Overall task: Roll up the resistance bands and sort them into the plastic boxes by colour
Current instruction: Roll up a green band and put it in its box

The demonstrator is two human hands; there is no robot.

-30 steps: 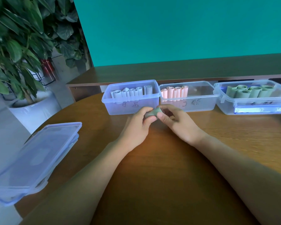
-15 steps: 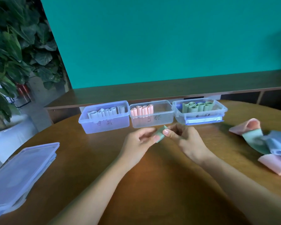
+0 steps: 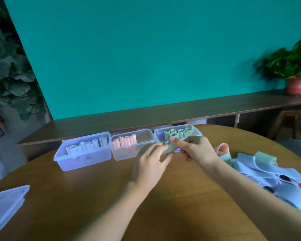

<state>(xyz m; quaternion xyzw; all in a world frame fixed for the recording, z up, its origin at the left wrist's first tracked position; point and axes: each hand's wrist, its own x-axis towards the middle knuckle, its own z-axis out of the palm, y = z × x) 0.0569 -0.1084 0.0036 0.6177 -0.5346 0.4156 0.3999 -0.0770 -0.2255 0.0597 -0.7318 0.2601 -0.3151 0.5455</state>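
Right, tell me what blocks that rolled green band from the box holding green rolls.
Nothing visible. The rolled green band, pinched in both hands, left and right, sits just before the lidless clear plastic box of green rolls.

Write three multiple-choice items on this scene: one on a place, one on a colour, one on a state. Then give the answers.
1. Where does the box of green rolls stand in the row of three?
A. Left end
B. Middle
C. Right end

2. What colour are the rolls in the middle box?
A. Pink
B. Yellow
C. Black

3. What is the right hand doing?
A. Lying flat on the table
B. Pinching a rolled green band
C. Lifting a lid

Answers: 1 C, it is rightmost, past the pink box. 2 A, pink rolls stand in it. 3 B, thumb and fingers close on the green roll, with the left hand at its other end.
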